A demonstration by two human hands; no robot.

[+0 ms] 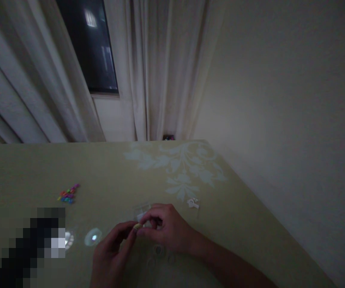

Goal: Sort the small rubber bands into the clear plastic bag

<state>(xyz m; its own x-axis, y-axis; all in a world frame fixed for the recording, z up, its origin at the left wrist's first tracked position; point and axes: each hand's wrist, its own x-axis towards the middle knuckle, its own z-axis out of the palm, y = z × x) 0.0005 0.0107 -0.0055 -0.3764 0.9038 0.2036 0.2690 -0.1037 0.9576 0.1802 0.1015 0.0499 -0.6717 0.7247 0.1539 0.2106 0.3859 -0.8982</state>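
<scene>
Between the fingertips of both hands is a small yellowish striped piece (137, 227), too small to name. My left hand (112, 248) pinches it from the left, thumb and fingers closed. From the right, my right hand (166, 228) pinches the same piece between thumb and index finger. Just behind the fingers lies a clear compartment box (141, 209), partly hidden by my right hand. Several faint, clear rings (158, 251) lie on the table below my right hand.
The pale green table (106, 172) bears a pile of small colourful pieces (68, 195) at left and white pieces (193, 203) at right. A clear round dish (93, 237) lies left of my left hand. Curtains, a window and a wall stand behind. Pixelation covers the lower left.
</scene>
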